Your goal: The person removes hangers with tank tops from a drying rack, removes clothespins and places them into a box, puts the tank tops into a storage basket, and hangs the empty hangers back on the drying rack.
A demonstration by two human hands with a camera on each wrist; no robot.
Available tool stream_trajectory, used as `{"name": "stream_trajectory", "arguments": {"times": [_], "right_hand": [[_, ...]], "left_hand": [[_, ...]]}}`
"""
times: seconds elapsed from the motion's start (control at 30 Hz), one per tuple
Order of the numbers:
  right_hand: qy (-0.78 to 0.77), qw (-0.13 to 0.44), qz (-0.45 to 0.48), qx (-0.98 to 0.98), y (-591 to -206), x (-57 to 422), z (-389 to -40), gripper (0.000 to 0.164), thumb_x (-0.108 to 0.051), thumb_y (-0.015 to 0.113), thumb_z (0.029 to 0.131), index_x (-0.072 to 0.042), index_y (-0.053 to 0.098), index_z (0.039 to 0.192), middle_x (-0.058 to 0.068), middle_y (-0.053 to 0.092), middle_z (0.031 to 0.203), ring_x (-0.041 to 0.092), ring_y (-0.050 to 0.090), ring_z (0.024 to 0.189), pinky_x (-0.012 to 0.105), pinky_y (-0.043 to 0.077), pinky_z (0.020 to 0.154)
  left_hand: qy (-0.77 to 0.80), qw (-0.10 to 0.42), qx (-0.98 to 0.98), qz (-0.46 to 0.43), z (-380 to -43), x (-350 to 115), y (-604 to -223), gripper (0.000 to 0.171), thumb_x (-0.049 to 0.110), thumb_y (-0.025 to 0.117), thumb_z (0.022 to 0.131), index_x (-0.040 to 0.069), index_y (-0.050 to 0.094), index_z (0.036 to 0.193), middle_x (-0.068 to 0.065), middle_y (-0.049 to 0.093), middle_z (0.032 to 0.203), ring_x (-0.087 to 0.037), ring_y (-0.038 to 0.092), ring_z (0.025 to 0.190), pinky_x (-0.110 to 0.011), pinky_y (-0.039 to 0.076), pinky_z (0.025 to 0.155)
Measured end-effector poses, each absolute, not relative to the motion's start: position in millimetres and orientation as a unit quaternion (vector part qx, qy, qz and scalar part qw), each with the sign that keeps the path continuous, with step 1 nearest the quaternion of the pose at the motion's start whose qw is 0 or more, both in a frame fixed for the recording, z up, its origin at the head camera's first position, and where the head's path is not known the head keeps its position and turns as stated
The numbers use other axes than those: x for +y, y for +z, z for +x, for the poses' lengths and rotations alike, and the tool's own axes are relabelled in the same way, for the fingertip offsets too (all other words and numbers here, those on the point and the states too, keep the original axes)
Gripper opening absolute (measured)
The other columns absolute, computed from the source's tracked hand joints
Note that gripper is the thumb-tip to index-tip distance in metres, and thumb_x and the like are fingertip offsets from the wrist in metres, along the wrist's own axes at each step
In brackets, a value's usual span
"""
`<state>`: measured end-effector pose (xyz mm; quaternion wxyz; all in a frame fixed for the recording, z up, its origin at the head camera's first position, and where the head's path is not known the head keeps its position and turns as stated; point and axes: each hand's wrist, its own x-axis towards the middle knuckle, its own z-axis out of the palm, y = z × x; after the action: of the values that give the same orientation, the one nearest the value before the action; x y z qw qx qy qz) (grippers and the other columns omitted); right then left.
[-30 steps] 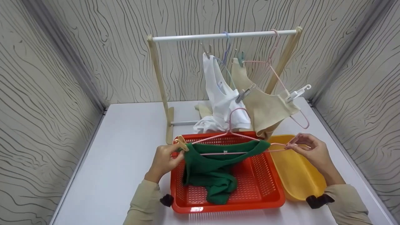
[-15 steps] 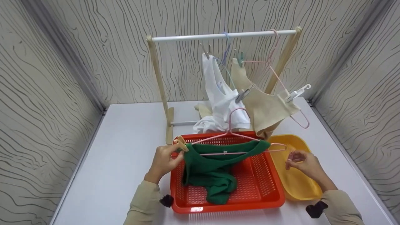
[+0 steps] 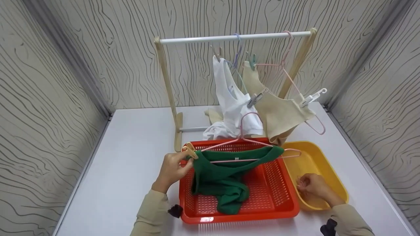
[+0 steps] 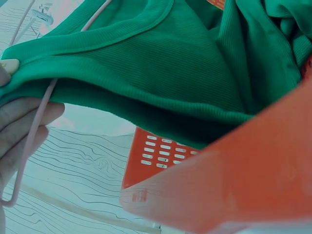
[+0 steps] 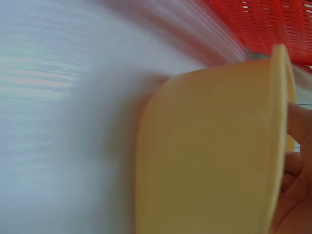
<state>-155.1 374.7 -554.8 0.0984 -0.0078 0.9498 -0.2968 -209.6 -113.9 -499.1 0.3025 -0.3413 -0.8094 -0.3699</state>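
Here's the red basket [image 3: 242,219], yellow tub [image 3: 302,164] just right of it, green top [image 3: 226,173] drooping into it off a pink hanger [image 3: 241,136]! Right hand [image 3: 313,185], beside the basket, curls at the tub, grip unreadable; left hand [image 3: 174,167], by the basket's far-left corner, pinches a tan clothespin [image 3: 192,151]!

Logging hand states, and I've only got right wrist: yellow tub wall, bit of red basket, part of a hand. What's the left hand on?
Observer: The left hand pinches a tan clothespin at one shoulder of the green top.
Operator: Other shoulder pegged too?
Observer: No, the end of the pink hanger pokes out there with no clothespin showing.
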Motion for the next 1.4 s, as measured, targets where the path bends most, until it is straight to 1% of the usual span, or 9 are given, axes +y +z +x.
{"name": "stream_trajectory", "arguments": {"times": [0.1, 0.23, 0.33, 0.47, 0.57, 0.8, 1.0, 1.23, 1.4], "right_hand": [[-0.288, 0.105, -0.010, 0.952, -558.6, 372.9, -154.3, 0.019, -0.005, 0.075, 0.076, 0.007, 0.065, 0.087, 0.007, 0.060, 0.074, 0.016, 0.051, 0.070, 0.018, 0.043, 0.057], [-0.284, 0.114, -0.007, 0.952, -561.5, 371.2, -153.0, 0.014, -0.006, 0.072, 0.080, 0.006, 0.065, 0.084, 0.006, 0.060, 0.073, 0.016, 0.051, 0.070, 0.019, 0.043, 0.057], [-0.284, 0.115, -0.007, 0.952, -562.1, 370.7, -151.8, 0.012, -0.004, 0.071, 0.080, 0.006, 0.065, 0.084, 0.006, 0.061, 0.073, 0.016, 0.052, 0.070, 0.019, 0.043, 0.056], [-0.283, 0.111, -0.008, 0.953, -560.2, 370.2, -151.0, 0.017, 0.000, 0.074, 0.075, 0.008, 0.065, 0.088, 0.009, 0.063, 0.075, 0.016, 0.053, 0.071, 0.020, 0.045, 0.058], [-0.283, 0.113, 0.006, 0.952, -556.9, 369.2, -151.0, 0.020, -0.001, 0.075, 0.076, 0.008, 0.066, 0.091, 0.010, 0.064, 0.077, 0.017, 0.054, 0.073, 0.022, 0.048, 0.060], [-0.291, 0.081, 0.016, 0.953, -531.1, 360.2, -148.8, 0.028, -0.008, 0.074, 0.080, 0.011, 0.064, 0.099, 0.010, 0.065, 0.079, 0.017, 0.055, 0.073, 0.021, 0.051, 0.062], [-0.305, 0.049, -0.015, 0.951, -501.7, 345.0, -148.3, 0.030, -0.011, 0.073, 0.083, 0.010, 0.063, 0.103, 0.009, 0.066, 0.082, 0.010, 0.057, 0.072, 0.016, 0.052, 0.062], [-0.309, 0.025, -0.052, 0.949, -483.1, 327.3, -147.6, 0.025, -0.011, 0.072, 0.084, 0.005, 0.065, 0.101, 0.012, 0.070, 0.088, 0.013, 0.063, 0.077, 0.025, 0.059, 0.068], [-0.311, 0.031, -0.060, 0.948, -473.3, 313.8, -148.0, 0.025, -0.012, 0.071, 0.085, 0.003, 0.066, 0.104, 0.011, 0.071, 0.092, 0.016, 0.065, 0.082, 0.030, 0.061, 0.073]], "left_hand": [[-0.368, 0.302, -0.811, -0.341, -208.7, -113.7, -498.5, 0.014, -0.001, 0.070, 0.073, 0.009, 0.068, 0.083, -0.003, 0.065, 0.059, -0.014, 0.053, 0.046, -0.007, 0.035, 0.046], [-0.366, 0.303, -0.812, -0.338, -207.2, -113.0, -496.9, 0.013, 0.000, 0.071, 0.073, 0.008, 0.068, 0.084, -0.003, 0.064, 0.058, -0.013, 0.049, 0.045, -0.009, 0.037, 0.046], [-0.366, 0.303, -0.813, -0.336, -206.4, -112.9, -495.9, 0.014, 0.000, 0.071, 0.073, 0.008, 0.068, 0.084, -0.003, 0.063, 0.058, -0.012, 0.048, 0.045, -0.009, 0.036, 0.046], [-0.369, 0.299, -0.814, -0.335, -206.0, -113.1, -495.8, 0.014, 0.000, 0.071, 0.073, 0.008, 0.068, 0.084, -0.004, 0.066, 0.061, -0.012, 0.053, 0.047, -0.013, 0.043, 0.047], [-0.374, 0.296, -0.813, -0.335, -205.7, -113.0, -496.2, 0.014, -0.001, 0.071, 0.074, 0.008, 0.069, 0.085, -0.005, 0.068, 0.063, -0.012, 0.056, 0.049, -0.016, 0.048, 0.048], [-0.376, 0.296, -0.812, -0.333, -205.4, -112.3, -496.0, 0.014, -0.001, 0.072, 0.073, 0.007, 0.068, 0.085, -0.005, 0.064, 0.059, -0.016, 0.052, 0.045, -0.011, 0.040, 0.046], [-0.373, 0.304, -0.811, -0.334, -205.2, -112.4, -495.7, 0.014, 0.000, 0.071, 0.073, 0.007, 0.068, 0.084, -0.005, 0.067, 0.062, -0.013, 0.057, 0.048, -0.012, 0.044, 0.047], [-0.379, 0.295, -0.813, -0.330, -204.6, -112.8, -495.5, 0.011, 0.001, 0.070, 0.074, 0.006, 0.068, 0.084, -0.004, 0.067, 0.063, -0.010, 0.054, 0.048, -0.011, 0.046, 0.049], [-0.380, 0.294, -0.813, -0.330, -204.6, -112.9, -495.4, 0.012, 0.000, 0.071, 0.074, 0.007, 0.068, 0.084, -0.004, 0.067, 0.063, -0.010, 0.053, 0.048, -0.012, 0.046, 0.049]]}}
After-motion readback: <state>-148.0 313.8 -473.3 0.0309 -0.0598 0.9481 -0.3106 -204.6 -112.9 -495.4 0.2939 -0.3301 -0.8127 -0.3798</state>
